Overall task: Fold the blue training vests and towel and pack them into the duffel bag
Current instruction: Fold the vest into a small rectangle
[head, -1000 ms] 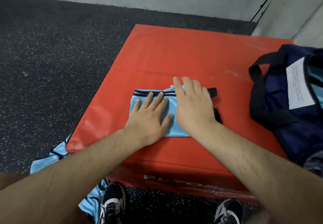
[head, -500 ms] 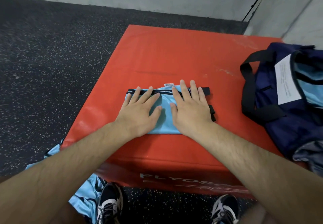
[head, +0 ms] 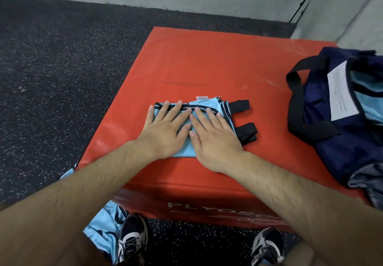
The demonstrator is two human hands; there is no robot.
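Folded blue vest (head: 211,103): I see left hand (head: 163,130) and right hand (head: 213,139) pressing it flat, fingers straight; duffel bag (head: 342,139) at three o'clock.

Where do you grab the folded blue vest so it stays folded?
Probably both short ends, coming in from left and right. The folded vest lies flat in loose layers, black straps sticking out right, so a one-corner lift would likely unfold it.

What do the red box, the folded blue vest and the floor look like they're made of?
Red plyo box: likely vinyl over foam, smooth and slightly glossy; light sheen shows near its rounded edge. Folded vest: thin synthetic fabric, probably polyester, faintly shiny, with black trim. Floor: seemingly rubber matting, matte black with white flecks.
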